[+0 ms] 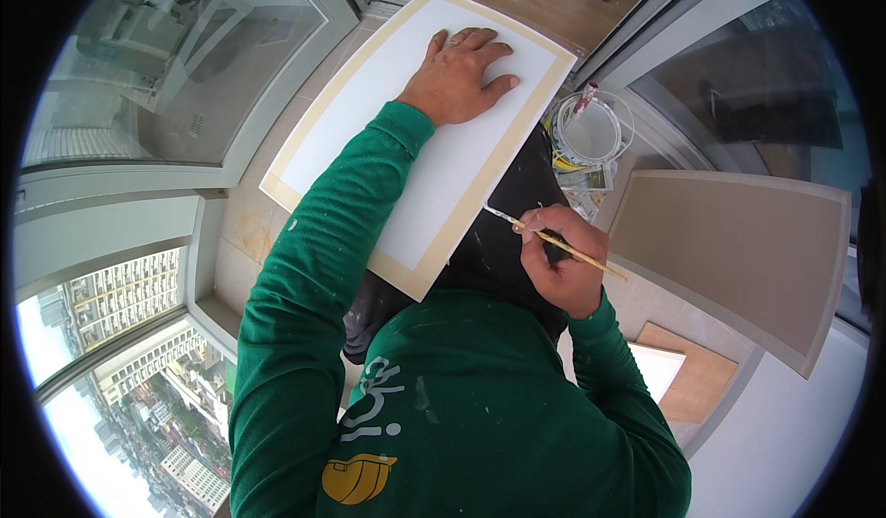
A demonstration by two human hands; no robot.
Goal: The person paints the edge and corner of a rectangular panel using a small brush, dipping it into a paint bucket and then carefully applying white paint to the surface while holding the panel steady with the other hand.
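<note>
Paintbrush (581,256) angled at the right long edge of a white panel (434,195) with a tan border.

Its whitish bristle end points left and slightly far, right at the panel's edge; whether it touches, I cannot tell. The yellowish handle's long axis runs toward the near right. The right hand (569,258) pinches the handle between thumb and fingers, its forearm rising from the near right. The panel lies over the person's dark trousers (480,252), long axis running from near left to far right. On its far part, the left hand (461,73) rests back up, fingers spread toward the far right, the green-sleeved forearm crossing the panel's left side. Beyond the right edge stands a white bucket (592,138); farther right is a taupe board (729,260) with a lighter border.
</note>
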